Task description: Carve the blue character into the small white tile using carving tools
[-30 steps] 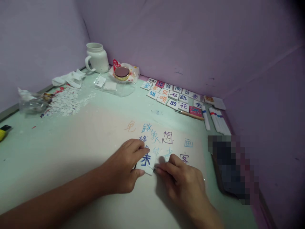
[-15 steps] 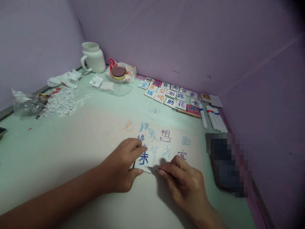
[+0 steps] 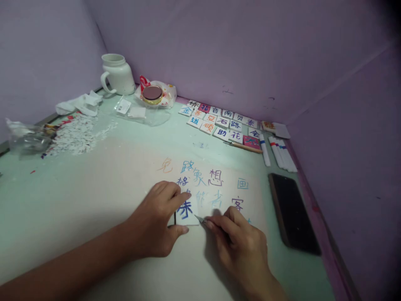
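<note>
A small white square tile (image 3: 192,218) with a bold blue character lies on the table in front of me. My left hand (image 3: 158,219) grips it, thumb at the near left edge and fingers over the far side, hiding part of the character. Pinched in my right hand (image 3: 242,240) is a craft knife (image 3: 201,218), most of its handle hidden by my fingers. Its pointed blade meets the tile's right side, close to the blue strokes. Around the tile, coloured characters (image 3: 215,177) are written on a pale sheet or table surface.
Character tiles (image 3: 222,121) stand in rows at the back, with a wooden-handled tool (image 3: 246,147) before them. White markers (image 3: 282,152) and a phone (image 3: 294,213) lie right. White shavings (image 3: 77,136), a plastic bag (image 3: 28,138), a mug (image 3: 117,75) and a round-lidded jar (image 3: 152,94) are left.
The blade tip has moved up from the tile's near edge to its right side, beside the character. A sliver at the near edge no longer shows. The view has shifted slightly.
</note>
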Motion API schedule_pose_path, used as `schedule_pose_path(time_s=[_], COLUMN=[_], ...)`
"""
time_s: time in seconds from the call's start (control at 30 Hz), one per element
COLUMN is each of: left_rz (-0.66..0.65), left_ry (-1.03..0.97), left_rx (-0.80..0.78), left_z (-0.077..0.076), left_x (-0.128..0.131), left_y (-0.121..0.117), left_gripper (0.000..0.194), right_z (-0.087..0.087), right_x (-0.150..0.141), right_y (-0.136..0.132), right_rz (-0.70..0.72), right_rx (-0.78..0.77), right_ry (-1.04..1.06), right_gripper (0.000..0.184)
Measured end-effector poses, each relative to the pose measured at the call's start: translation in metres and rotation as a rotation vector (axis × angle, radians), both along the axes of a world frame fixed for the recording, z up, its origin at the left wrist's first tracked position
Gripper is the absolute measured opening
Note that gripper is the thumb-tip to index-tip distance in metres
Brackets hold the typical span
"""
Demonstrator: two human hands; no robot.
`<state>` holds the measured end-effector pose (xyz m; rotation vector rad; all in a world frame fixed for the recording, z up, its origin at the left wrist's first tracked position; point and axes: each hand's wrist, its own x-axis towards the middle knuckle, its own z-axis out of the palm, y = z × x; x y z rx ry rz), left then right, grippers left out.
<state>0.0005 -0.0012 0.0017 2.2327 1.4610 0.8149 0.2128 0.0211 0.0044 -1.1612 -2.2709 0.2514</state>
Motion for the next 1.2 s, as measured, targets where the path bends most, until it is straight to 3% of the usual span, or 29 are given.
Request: schedule_pose_path(time_s=[0.5,0.63,0.87,1.2], left_rz=[0.001,-0.008,-0.022,0.006], left_ry=[0.16,0.188,0.155,0.041], left_rx=[0.103,0.102,0.006,0.077], left_z=[-0.001,-0.001,0.004,-0.001], left_x=[0.001,0.001,-0.003,0.001], left_y=[-0.003,-0.002,-0.003,-0.004], left_gripper=[0.078,0.071,0.052,0.037], right_z=[-0.002,-0.005,-0.008,-0.008], right_x=[-0.002,-0.004,-0.012,-0.013], right_y=[-0.006,-0.004,-0.006,-0.003], right_rz=[0.004,-0.037,-0.108,-0.09], right_rx=[-0.062,-0.023,0.022,0.051], right_ry=[0.073,0.14,0.084,0.03], right_gripper=[0.022,0.016,0.018,0.023])
